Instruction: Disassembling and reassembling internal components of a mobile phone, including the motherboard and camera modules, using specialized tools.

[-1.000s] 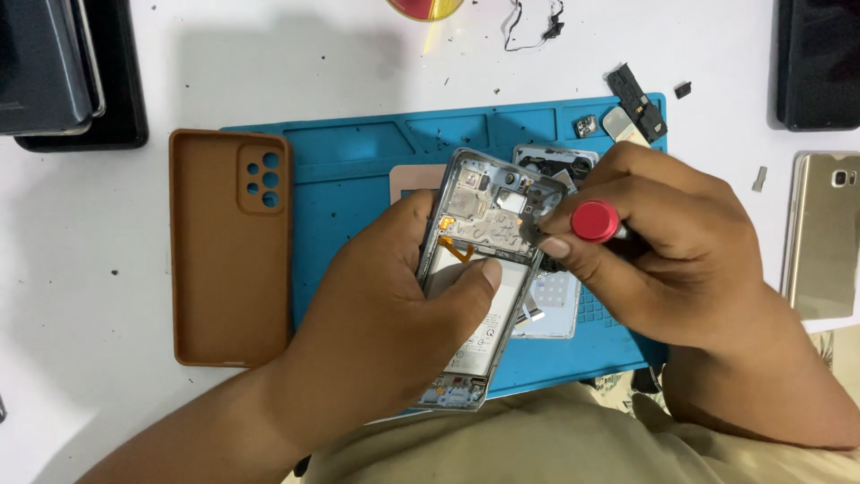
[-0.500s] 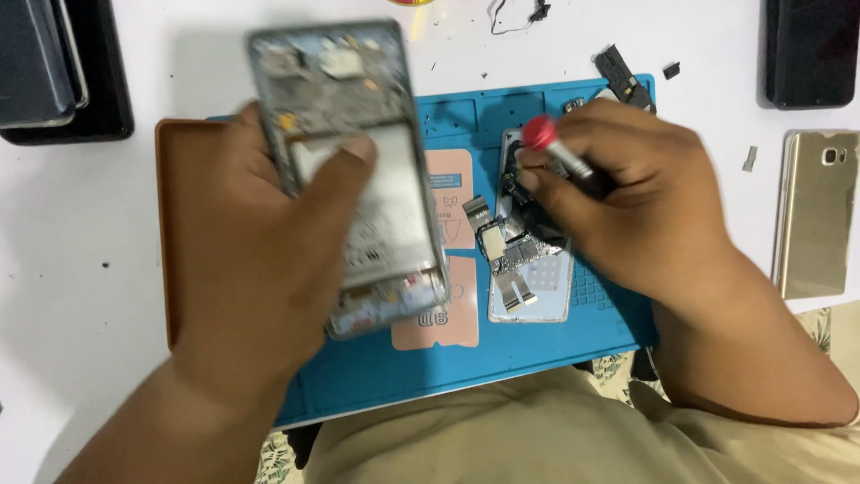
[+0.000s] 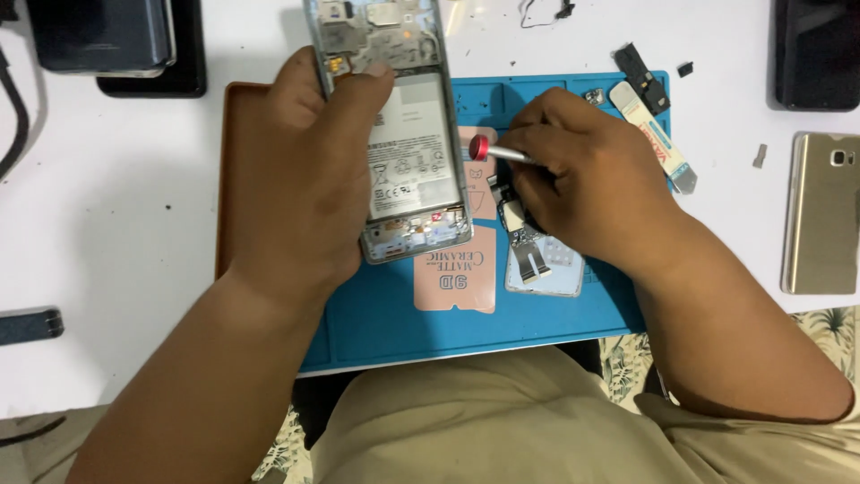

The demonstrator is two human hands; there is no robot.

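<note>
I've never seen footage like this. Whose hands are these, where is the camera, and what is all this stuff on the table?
No machine here: the camera sits on a person's head and looks down at their own two bare hands over a white table.

The left hand holds up an opened smartphone with its back removed, so its pale battery and inner parts show. The right hand grips a slim metal screwdriver with a red cap and rests on a blue rubber work mat.

On the mat lie small loose phone parts and a pink screen-protector packet. A brown phone case lies under the left hand. A gold phone back lies at the right, and dark phones sit in the upper corners.
</note>
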